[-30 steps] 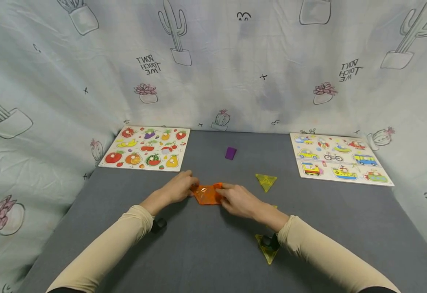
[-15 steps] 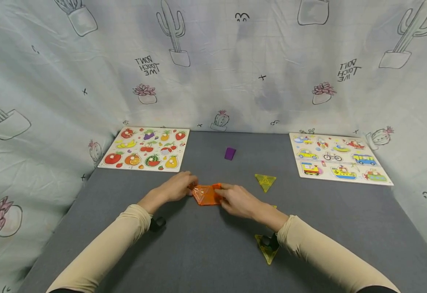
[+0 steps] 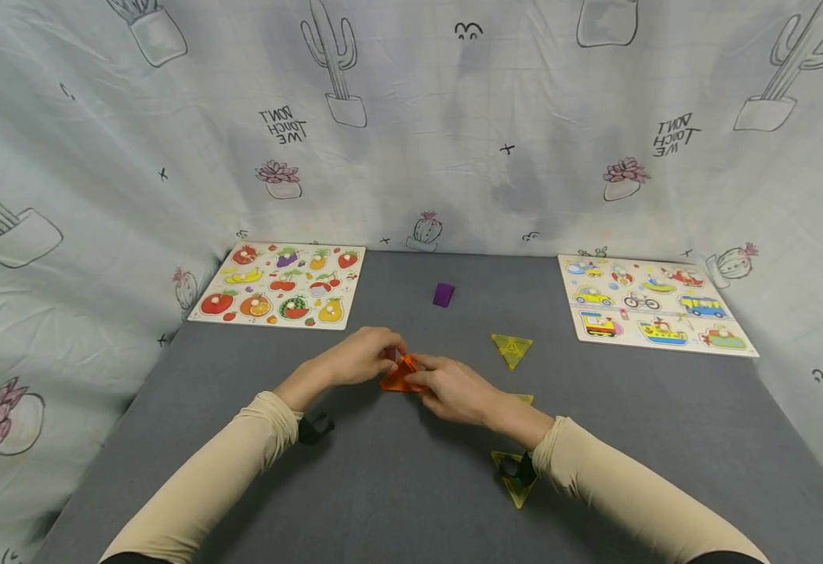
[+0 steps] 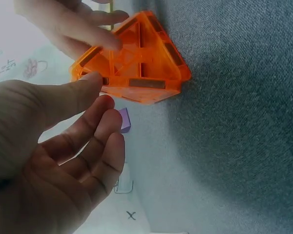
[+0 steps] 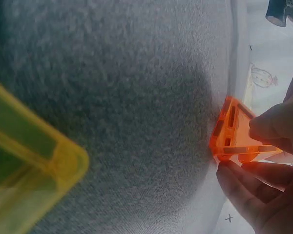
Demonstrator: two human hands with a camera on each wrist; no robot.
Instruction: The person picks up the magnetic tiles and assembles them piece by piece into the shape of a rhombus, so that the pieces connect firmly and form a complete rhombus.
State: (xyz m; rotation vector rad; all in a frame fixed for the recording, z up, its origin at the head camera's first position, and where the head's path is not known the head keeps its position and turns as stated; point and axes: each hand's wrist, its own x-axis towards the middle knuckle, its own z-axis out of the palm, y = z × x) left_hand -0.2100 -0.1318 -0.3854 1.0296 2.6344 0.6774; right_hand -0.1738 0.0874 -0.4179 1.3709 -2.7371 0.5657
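Note:
Orange see-through magnetic tiles (image 3: 399,379), triangular with dark magnets along their edges, stand joined in a tilted, pyramid-like shape on the grey table. My left hand (image 3: 362,356) pinches their left upper edge between thumb and index finger; its other fingers curl loosely below in the left wrist view. From the right, my right hand (image 3: 459,389) holds the tiles (image 5: 234,129), thumb on one face and fingers against another. How many tiles are joined is partly hidden by the hands. A yellow triangular tile (image 5: 34,161) lies near the right wrist.
Yellow triangular tiles lie to the right: one far (image 3: 513,350), one near (image 3: 516,492), another mostly under the right arm. A purple block (image 3: 444,294) sits farther back. A fruit puzzle board (image 3: 280,286) and a vehicle puzzle board (image 3: 654,304) flank the rear, before a printed cloth.
My left hand has moved right and slightly up, folding the left part of the flatter orange tiles upward into a peaked shape. The right hand has barely shifted.

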